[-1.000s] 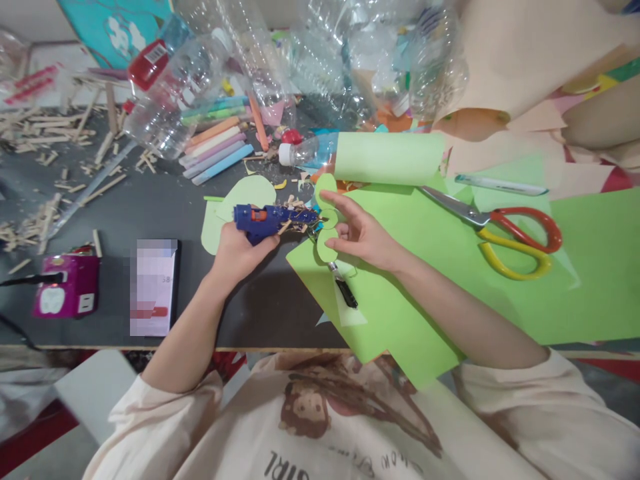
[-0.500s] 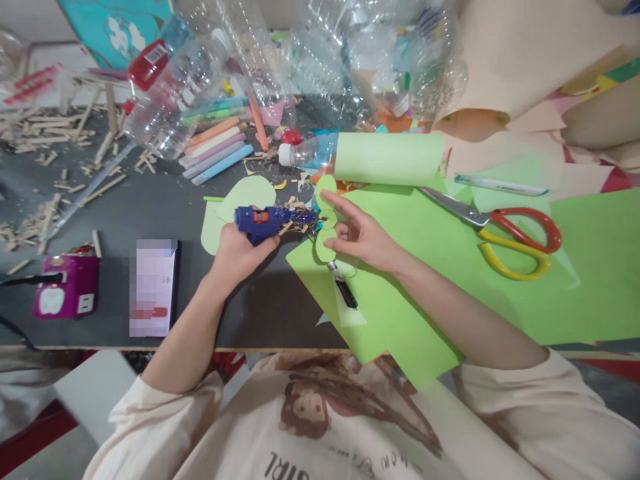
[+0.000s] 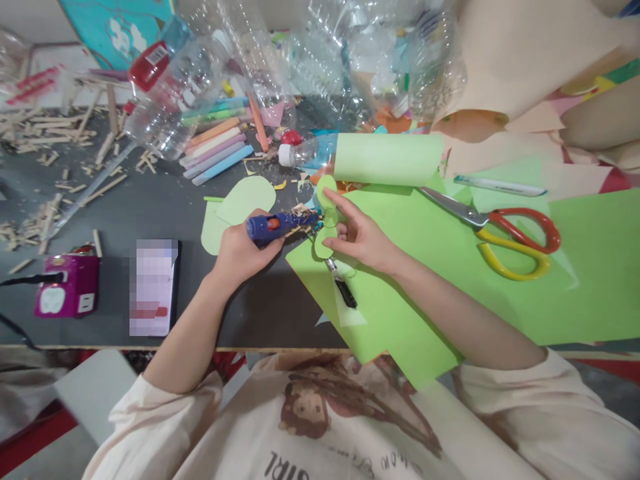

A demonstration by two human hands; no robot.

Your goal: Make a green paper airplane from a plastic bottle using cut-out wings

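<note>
My left hand (image 3: 240,252) is closed around a blue glue gun (image 3: 275,224) whose nozzle points right at a small cluster of light green paper cut-outs (image 3: 326,215). My right hand (image 3: 363,235) pinches that cluster, with the forefinger stretched over the top petal and the thumb under the lowest one. The cut-outs sit at the edge of a large green paper sheet (image 3: 450,267) on the dark table (image 3: 165,207).
Red and yellow scissors (image 3: 505,233) lie on the green sheet. A small black-handled tool (image 3: 343,285) rests below my right hand. Behind are a green-wrapped bottle (image 3: 385,158), clear plastic bottles, coloured markers (image 3: 215,150), wooden stick scraps, a pink box (image 3: 65,285) and a booklet (image 3: 151,287).
My left hand has tilted the glue gun and brought it slightly right, closer to the cut-outs. My right hand holds nearly still.
</note>
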